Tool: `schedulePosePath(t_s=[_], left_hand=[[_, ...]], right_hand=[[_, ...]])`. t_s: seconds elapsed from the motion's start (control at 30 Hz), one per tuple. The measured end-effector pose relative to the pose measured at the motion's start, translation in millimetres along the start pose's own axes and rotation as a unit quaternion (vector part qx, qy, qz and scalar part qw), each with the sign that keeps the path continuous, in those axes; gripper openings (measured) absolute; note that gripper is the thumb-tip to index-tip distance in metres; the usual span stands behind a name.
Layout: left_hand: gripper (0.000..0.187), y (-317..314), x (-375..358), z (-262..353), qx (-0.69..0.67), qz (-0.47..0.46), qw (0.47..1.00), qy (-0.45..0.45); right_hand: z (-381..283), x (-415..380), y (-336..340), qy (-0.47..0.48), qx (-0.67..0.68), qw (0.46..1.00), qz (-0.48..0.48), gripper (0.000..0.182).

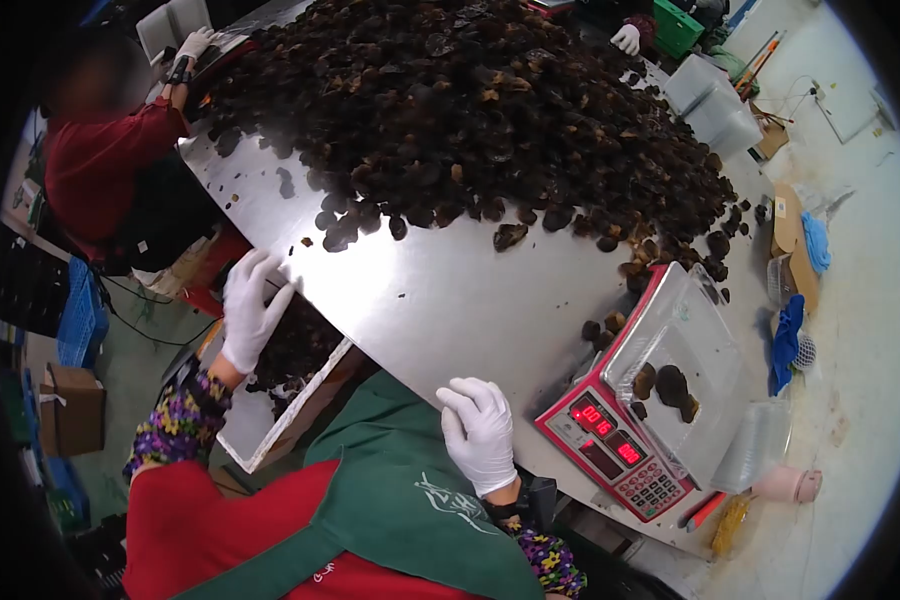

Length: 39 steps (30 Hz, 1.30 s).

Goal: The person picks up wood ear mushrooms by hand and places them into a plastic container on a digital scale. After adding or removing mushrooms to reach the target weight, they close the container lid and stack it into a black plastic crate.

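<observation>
My left hand [253, 308], in a white glove, is at the table's left edge with thumb and fingers apart and nothing seen in it. Below it is a white-rimmed box [288, 408] with small dark pieces [305, 345] inside. Over the near table edge, my right hand [478, 435], also gloved, has loosely bent fingers and shows nothing in its grasp. To its right stands a red digital scale [610, 440] with lit red digits. On the scale lies a clear plastic tray [705, 350] holding several dark brown roundish pieces [673, 385].
A large heap of dark brown pieces [490, 110] covers the back of the metal table [440, 300]. A co-worker in red [110, 170] is at the left; another person's gloved hand [626, 40] shows at the back. Clear plastic containers [715, 105] and blue cloth [787, 345] are at right.
</observation>
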<state>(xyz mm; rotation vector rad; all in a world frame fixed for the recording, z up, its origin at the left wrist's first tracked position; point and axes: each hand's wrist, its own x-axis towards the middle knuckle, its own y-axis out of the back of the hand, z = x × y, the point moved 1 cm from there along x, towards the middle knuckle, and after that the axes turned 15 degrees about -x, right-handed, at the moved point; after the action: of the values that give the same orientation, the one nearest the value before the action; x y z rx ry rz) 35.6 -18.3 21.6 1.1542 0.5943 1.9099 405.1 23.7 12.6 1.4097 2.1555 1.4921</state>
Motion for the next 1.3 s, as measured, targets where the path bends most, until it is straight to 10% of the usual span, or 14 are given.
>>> schedulePosePath(t_s=[0.17,0.3,0.63,0.83,1.1,1.3], left_hand=[[0.045,-76,122,24,-0.071,0.033,0.996,-0.053],[0.063,-149,193,46,-0.068,-0.05,0.985,0.15],[0.058,-148,103,146,-0.17,-0.222,0.955,-0.1],[0.045,-145,39,182,-0.139,-0.148,0.931,-0.304],[0.05,-120,44,129,-0.135,-0.11,0.98,-0.093],[0.03,-138,138,119,-0.215,-0.011,0.961,-0.171]], right_hand=[[14,9,-5,-0.029,-0.095,0.995,0.026,0.029],[24,2,-13,-0.07,-0.089,0.992,0.05,0.026],[21,7,-11,-0.067,-0.111,0.991,0.044,0.03],[18,4,-8,-0.118,-0.084,0.988,0.061,0.035],[18,2,-9,-0.128,-0.098,0.984,0.072,0.033],[20,3,-11,-0.118,-0.112,0.985,0.063,0.032]])
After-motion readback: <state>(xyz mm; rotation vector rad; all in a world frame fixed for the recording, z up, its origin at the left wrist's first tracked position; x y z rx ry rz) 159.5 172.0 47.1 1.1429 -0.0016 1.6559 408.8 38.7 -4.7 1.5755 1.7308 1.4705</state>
